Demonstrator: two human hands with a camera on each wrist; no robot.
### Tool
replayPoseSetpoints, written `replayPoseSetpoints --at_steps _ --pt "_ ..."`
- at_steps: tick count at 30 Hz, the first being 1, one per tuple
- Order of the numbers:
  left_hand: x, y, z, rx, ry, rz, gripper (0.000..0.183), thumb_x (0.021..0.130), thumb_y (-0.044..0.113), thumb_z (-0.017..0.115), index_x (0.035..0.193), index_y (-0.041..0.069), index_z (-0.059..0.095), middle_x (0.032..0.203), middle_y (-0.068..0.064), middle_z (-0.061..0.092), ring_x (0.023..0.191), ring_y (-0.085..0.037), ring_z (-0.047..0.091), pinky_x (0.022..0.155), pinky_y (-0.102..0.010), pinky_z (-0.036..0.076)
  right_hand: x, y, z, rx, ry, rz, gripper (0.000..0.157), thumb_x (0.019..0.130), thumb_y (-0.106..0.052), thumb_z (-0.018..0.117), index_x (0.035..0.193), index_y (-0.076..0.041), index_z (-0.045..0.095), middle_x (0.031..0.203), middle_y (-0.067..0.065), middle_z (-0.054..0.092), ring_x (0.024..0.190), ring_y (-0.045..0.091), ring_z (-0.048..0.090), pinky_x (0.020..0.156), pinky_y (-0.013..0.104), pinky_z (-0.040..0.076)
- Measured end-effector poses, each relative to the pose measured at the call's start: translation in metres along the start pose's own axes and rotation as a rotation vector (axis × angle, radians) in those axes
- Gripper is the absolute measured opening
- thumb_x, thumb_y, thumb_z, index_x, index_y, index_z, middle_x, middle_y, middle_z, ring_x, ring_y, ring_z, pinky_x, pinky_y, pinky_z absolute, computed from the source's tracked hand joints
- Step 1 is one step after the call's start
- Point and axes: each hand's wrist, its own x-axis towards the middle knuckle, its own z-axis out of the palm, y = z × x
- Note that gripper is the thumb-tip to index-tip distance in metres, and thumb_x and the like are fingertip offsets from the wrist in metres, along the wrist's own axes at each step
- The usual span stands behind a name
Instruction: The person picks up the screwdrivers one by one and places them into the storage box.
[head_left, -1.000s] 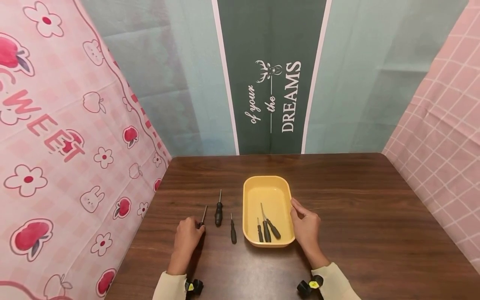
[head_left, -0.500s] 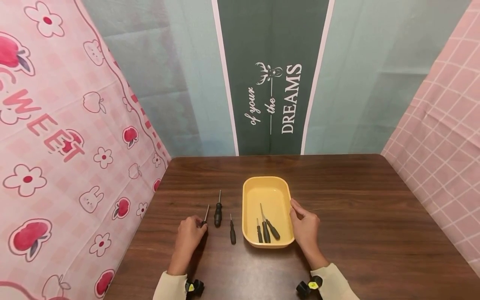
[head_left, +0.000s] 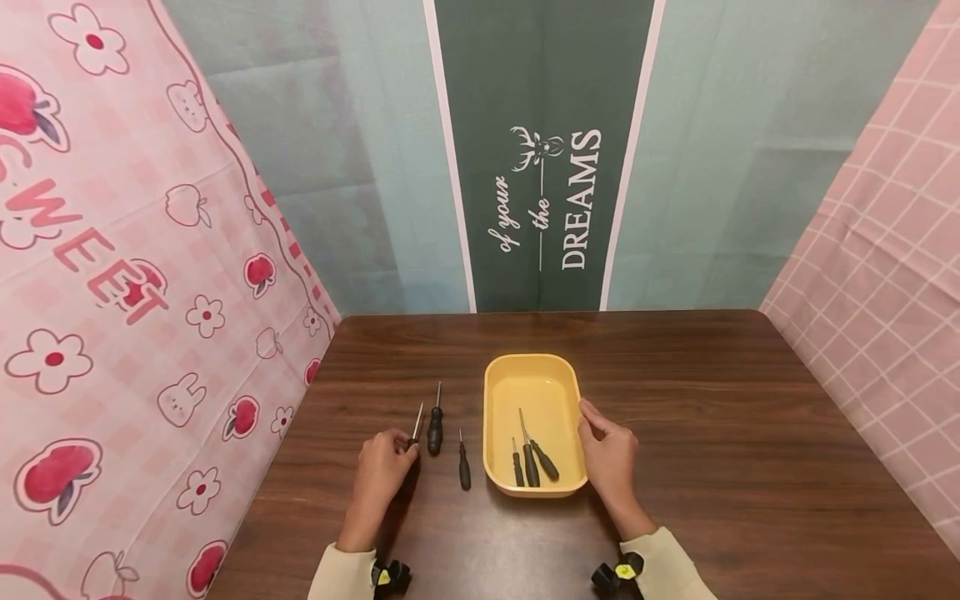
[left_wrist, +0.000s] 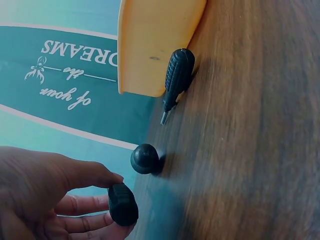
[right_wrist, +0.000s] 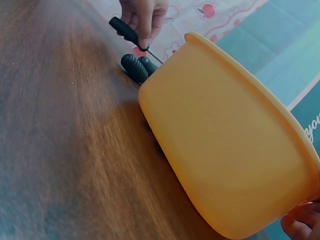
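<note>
Between thumb and fingers, my left hand point(head_left: 382, 467) pinches a screwdriver by its black handle point(left_wrist: 123, 205), the metal shaft slanting forward and right in the head view. The right wrist view shows this screwdriver point(right_wrist: 124, 30) raised off the table. Just right of that hand lie a thick black-handled screwdriver point(head_left: 435, 431) and a slimmer one point(head_left: 464, 468). My right hand point(head_left: 611, 458) grips the right side of a yellow plastic tray point(head_left: 531, 387) at its rim. Inside the tray, near its front end, are 3 black-handled screwdrivers point(head_left: 532, 468).
The dark wood-grain table point(head_left: 712, 433) spreads beyond both hands. A pink patterned cloth point(head_left: 150, 333) hangs along the left, a pink grid cloth point(head_left: 877, 250) along the right, and a green printed cloth point(head_left: 540, 167) at the back.
My left hand has shifted slightly right with the screwdriver, whose shaft now leans further right, close to the thick screwdriver. The right hand and tray stay essentially in place.
</note>
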Motion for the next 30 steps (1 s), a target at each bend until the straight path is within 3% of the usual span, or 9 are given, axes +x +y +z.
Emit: replayPoseSetpoints --at_steps 18,30 --pt "-0.001 0.008 0.001 -0.054 0.046 0.021 0.011 0.075 0.014 0.076 0.080 0.006 0.070 0.057 0.004 0.056 0.050 -0.008 0.048 0.052 -0.029 0.040 -0.001 0.002 0.000 -0.054 0.012 -0.028 0.024 0.081 0.004 0.066 0.104 0.002 0.071 0.103 0.010 0.069 0.100 0.020 0.064 0.076 0.009 0.046" --pt "-0.001 0.017 0.002 -0.089 0.038 0.012 0.011 0.076 0.015 0.076 0.082 0.007 0.070 0.060 0.005 0.060 0.053 -0.007 0.051 0.054 -0.029 0.042 -0.001 -0.001 0.001 -0.094 0.018 -0.043 0.024 0.080 0.004 0.066 0.103 0.002 0.071 0.102 0.009 0.070 0.099 0.020 0.065 0.075 0.008 0.045"
